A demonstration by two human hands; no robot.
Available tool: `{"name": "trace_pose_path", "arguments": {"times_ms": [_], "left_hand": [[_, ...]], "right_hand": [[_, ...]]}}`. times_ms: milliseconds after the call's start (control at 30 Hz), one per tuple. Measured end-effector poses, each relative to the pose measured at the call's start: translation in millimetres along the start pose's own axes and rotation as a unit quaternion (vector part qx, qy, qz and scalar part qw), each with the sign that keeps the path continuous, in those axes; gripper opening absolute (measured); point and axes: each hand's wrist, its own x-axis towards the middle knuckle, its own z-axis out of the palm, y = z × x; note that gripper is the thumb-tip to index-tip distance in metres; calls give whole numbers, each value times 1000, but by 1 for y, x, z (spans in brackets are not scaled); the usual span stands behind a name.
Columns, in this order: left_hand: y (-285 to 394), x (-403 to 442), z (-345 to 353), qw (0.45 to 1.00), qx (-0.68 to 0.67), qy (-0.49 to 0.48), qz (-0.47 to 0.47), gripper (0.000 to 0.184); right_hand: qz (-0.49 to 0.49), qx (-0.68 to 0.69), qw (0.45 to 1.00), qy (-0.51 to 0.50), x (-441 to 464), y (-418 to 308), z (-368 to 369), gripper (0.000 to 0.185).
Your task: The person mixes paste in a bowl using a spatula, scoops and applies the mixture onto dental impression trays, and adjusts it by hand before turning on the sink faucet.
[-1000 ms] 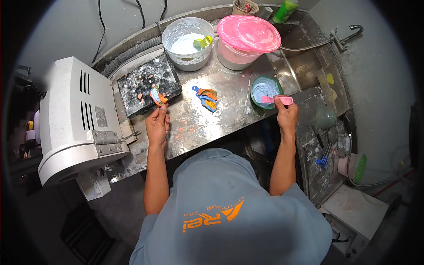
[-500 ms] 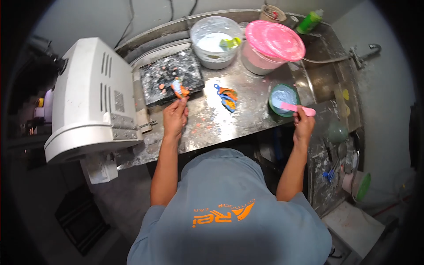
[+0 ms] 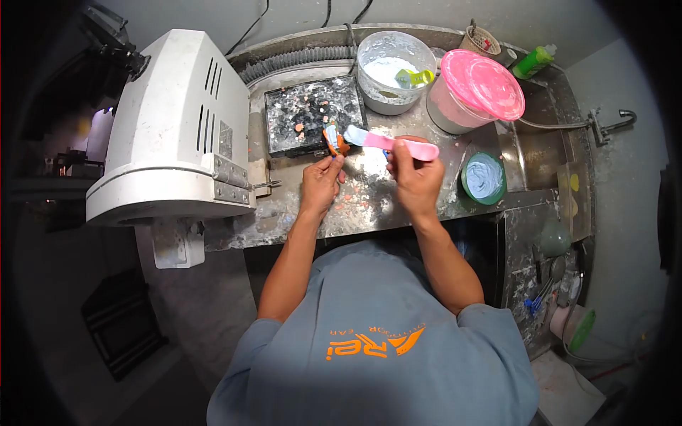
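My left hand [image 3: 322,186] pinches a small orange dental impression [image 3: 341,147], partly coated with pale blue paste, near the black board's front edge. In my right hand [image 3: 418,186] is a pink spatula [image 3: 380,141]. Its blade carries pale blue paste and points left, close beside the impression; I cannot tell whether they touch. To the right stands a green mixing bowl [image 3: 503,179] with thick pale blue paste [image 3: 484,176] inside. My right hand mostly hides the second impression on the counter; only a bit of blue shows beside the fingers.
Behind my hands lies a black board [image 3: 284,113] covered in white residue. A clear tub of white powder [image 3: 389,106] with a green scoop [image 3: 414,78] stands beside a pink-lidded tub [image 3: 483,82]. The white machine [image 3: 167,113] borders the left; a sink [image 3: 536,160] is at right.
My right hand has lifted the pink spatula out of the bowl and brought it left to the impression, with paste on its blade. My left hand still holds the impression. The camera view has shifted.
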Motion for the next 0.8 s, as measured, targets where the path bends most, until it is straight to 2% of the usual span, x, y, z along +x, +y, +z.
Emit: {"name": "trace_pose_path", "arguments": {"times_ms": [167, 300, 400, 600, 800], "left_hand": [[-5, 2, -2, 1000, -15, -8, 3, 29], [-7, 3, -2, 1000, -16, -10, 11, 28], [-10, 5, -3, 1000, -19, -15, 16, 28], [-6, 4, -3, 1000, -12, -17, 8, 25], [-8, 4, -5, 999, -23, -23, 13, 23]], "right_hand": [[-89, -82, 993, -15, 6, 15, 31, 13], [-89, -88, 992, -22, 6, 21, 37, 12], [-158, -154, 974, -44, 4, 34, 33, 15], [-193, -183, 962, -56, -5, 25, 29, 13], [-118, -150, 980, -52, -8, 21, 21, 12]]}}
